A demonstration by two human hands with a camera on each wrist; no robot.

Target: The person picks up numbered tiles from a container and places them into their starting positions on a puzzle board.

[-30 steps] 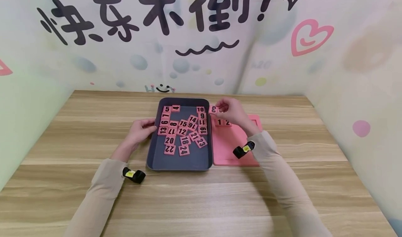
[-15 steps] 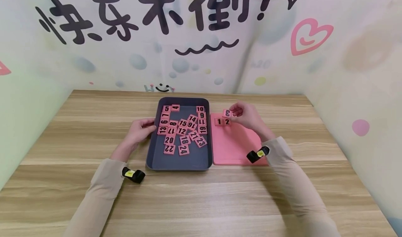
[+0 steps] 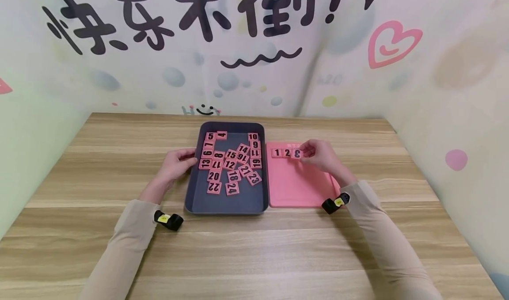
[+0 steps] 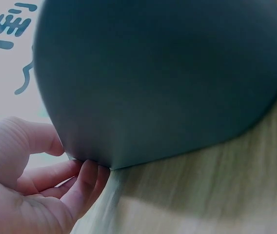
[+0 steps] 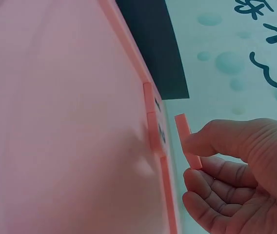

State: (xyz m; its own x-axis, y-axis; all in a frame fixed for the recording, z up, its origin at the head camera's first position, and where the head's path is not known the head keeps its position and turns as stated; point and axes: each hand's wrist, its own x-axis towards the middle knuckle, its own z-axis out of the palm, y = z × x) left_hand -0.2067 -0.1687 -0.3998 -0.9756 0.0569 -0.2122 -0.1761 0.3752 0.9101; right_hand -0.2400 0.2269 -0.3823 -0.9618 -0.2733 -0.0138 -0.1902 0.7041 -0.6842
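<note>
In the head view, my right hand [image 3: 320, 156] pinches a pink number tile marked 3 [image 3: 296, 153], its numeral turned upside down. In the right wrist view this tile [image 5: 187, 141] stands a little off the pink board, between thumb and fingers. Tiles 1 [image 3: 276, 153] and 2 [image 3: 286, 153] lie side by side at the top left of the pink board [image 3: 294, 185]. My left hand [image 3: 176, 164] rests against the left side of the dark grey tray [image 3: 226, 205]. Its relaxed thumb and fingertips touch the tray's outer wall [image 4: 128, 107] in the left wrist view.
Several loose pink number tiles [image 3: 229, 164] lie in the tray at various angles, with 4 [image 3: 222, 135] and 5 [image 3: 210, 136] near its top left. Tray and board stand side by side on the wooden table [image 3: 254, 256]. Behind it rises a printed wall sheet [image 3: 159, 83].
My right hand has carried tile 3 from above the tray's right rim to the right, then down beside tile 2. The left hand has stayed at the tray.
</note>
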